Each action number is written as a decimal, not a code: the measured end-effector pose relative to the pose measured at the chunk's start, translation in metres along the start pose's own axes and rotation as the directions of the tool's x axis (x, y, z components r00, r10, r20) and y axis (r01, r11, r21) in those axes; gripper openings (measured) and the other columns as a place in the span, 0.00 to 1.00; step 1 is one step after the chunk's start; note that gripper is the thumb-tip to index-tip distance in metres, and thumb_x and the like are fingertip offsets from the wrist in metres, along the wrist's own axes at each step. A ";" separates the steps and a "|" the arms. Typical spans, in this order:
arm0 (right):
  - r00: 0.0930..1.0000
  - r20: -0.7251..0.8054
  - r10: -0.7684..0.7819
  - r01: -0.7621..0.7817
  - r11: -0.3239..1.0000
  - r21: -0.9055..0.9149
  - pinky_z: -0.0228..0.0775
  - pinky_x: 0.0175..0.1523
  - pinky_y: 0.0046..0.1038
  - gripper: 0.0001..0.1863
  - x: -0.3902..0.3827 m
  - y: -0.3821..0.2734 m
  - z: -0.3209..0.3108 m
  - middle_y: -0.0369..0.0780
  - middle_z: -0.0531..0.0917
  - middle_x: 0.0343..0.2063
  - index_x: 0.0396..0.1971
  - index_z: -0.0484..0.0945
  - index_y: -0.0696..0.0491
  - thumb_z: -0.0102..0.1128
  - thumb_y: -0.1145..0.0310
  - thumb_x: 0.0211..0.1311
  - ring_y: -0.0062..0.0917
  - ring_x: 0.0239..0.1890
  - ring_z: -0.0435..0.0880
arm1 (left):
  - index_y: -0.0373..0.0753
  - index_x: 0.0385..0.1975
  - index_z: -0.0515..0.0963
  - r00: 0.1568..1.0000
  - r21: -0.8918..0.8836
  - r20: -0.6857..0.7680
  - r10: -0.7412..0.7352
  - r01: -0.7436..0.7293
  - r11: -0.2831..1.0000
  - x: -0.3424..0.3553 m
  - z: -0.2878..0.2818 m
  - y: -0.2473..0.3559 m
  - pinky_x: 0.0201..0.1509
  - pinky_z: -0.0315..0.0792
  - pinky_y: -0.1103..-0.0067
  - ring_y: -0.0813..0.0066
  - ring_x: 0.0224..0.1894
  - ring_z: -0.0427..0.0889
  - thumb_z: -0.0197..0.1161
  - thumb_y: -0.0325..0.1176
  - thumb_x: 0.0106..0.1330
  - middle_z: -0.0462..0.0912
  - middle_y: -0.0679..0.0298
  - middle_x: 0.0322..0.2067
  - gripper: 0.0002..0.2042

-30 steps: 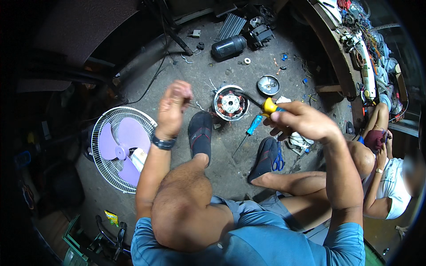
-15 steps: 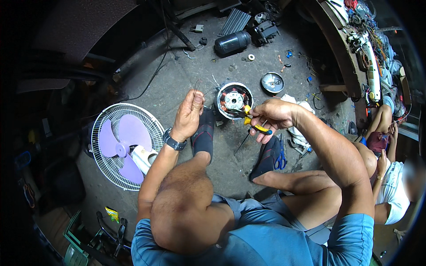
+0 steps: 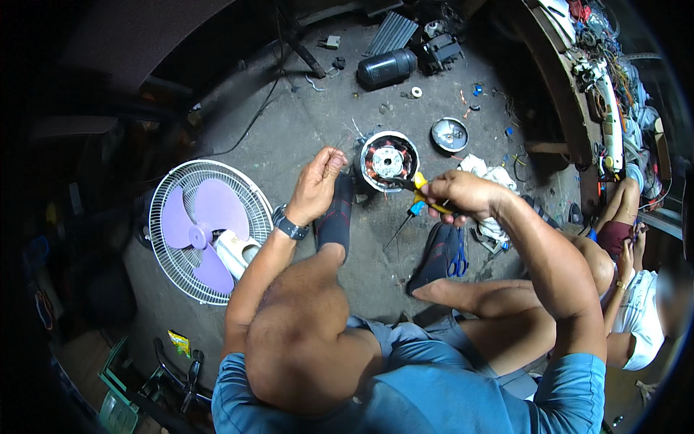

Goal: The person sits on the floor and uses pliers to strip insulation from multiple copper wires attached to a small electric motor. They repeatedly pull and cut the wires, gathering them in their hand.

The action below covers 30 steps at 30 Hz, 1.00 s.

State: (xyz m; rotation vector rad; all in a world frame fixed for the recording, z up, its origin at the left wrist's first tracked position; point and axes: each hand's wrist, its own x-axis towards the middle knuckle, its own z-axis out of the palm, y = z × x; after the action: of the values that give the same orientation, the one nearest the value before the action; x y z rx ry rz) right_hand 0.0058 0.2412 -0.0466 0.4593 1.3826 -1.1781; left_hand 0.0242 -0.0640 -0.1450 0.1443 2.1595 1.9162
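My right hand (image 3: 466, 194) is wrapped round yellow-handled pliers (image 3: 420, 181), whose dark jaws reach the lower right edge of an open round motor (image 3: 390, 135). Copper windings ring the motor's metal centre. To the left of the motor, my left hand (image 3: 316, 186) is closed in a pinch, with thin wire (image 3: 342, 143) standing out of its fingertips. Below the pliers lies a screwdriver (image 3: 416, 209) with a blue handle. The exact bite of the jaws is too small to make out.
A fan (image 3: 210, 231) with purple blades lies at my left. Behind the motor are a round metal cover (image 3: 450, 134) and a black cylinder (image 3: 387, 69). Blue scissors (image 3: 457, 262) and a white cloth (image 3: 488, 173) lie right. Another person (image 3: 640, 318) sits far right.
My right hand has turned and closed further round the pliers, uncovering the blue screwdriver handle. My left hand has shifted slightly right. The whole view has moved a little.
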 end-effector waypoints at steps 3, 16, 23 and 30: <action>0.999 -0.035 0.001 -0.003 0.999 -0.047 0.59 0.14 0.18 0.15 -0.005 -0.004 0.003 0.35 0.79 0.25 0.38 0.76 0.56 0.53 0.58 0.78 0.14 0.16 0.73 | 0.37 0.42 0.77 1.000 0.042 0.023 -0.011 0.010 0.999 0.000 0.002 0.005 0.33 0.62 0.85 0.88 0.30 0.66 0.53 0.44 0.82 0.71 0.73 0.28 0.15; 0.976 -0.035 -0.213 0.214 0.976 0.034 0.62 0.16 0.19 0.17 -0.120 -0.031 0.044 0.41 0.82 0.30 0.38 0.74 0.57 0.55 0.56 0.76 0.17 0.18 0.75 | 0.36 0.52 0.81 0.941 0.053 0.253 0.225 -0.245 0.968 0.014 0.025 0.033 0.44 0.72 0.79 0.76 0.36 0.76 0.61 0.30 0.76 0.77 0.64 0.36 0.10; 0.941 0.067 -0.331 0.295 0.903 0.313 0.65 0.18 0.20 0.17 -0.104 -0.025 0.048 0.41 0.82 0.33 0.43 0.74 0.58 0.54 0.56 0.77 0.18 0.23 0.77 | 0.35 0.39 0.77 0.905 -0.159 0.345 0.249 -0.205 0.966 0.009 0.018 0.056 0.51 0.68 0.77 0.73 0.40 0.73 0.51 0.43 0.82 0.73 0.65 0.34 0.16; 0.909 -0.115 -0.401 0.408 0.911 0.049 0.85 0.44 0.34 0.21 -0.105 -0.025 0.034 0.46 0.86 0.42 0.48 0.79 0.62 0.54 0.55 0.77 0.31 0.41 0.89 | 0.42 0.37 0.73 0.988 -0.693 0.042 0.149 -0.079 0.716 0.008 -0.013 0.051 0.41 0.67 0.80 0.80 0.32 0.68 0.49 0.45 0.82 0.66 0.71 0.27 0.15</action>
State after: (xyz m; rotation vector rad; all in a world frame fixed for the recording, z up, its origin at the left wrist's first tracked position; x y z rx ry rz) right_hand 0.0254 0.2414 0.0648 0.2903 1.5766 -1.5641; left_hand 0.0090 -0.0681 -0.0944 0.2218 1.2573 2.5850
